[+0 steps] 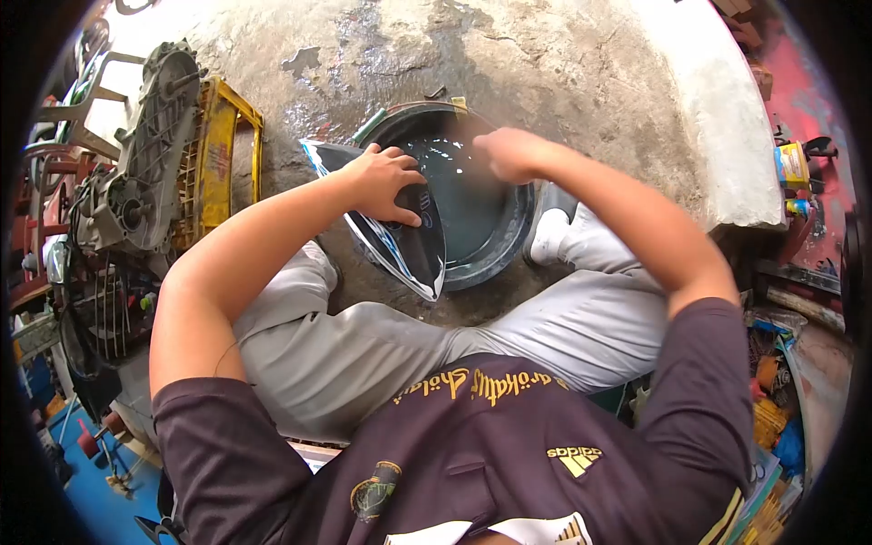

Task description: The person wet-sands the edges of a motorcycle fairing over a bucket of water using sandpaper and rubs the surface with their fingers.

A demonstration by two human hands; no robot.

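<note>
A black panel (pixel 420 238) with blue and white edging leans over the left side of a round dark basin (pixel 522 227) holding water. My left hand (pixel 389 186) rests on the panel's upper part, fingers bent over its inner edge and thumb on its dark face. Over the basin's upper right is my right hand (pixel 509 154), its fingers curled and partly smeared by motion. Whether anything is inside that hand does not show. A brownish blur lies just beside it over the water.
Wet concrete (pixel 300 64) surrounds the basin. At the left stand a metal engine casing (pixel 150 154) and a yellow crate (pixel 216 154). A raised white ledge (pixel 727 118) runs along the right, with a yellow can (pixel 792 165) beyond it. My legs flank the basin.
</note>
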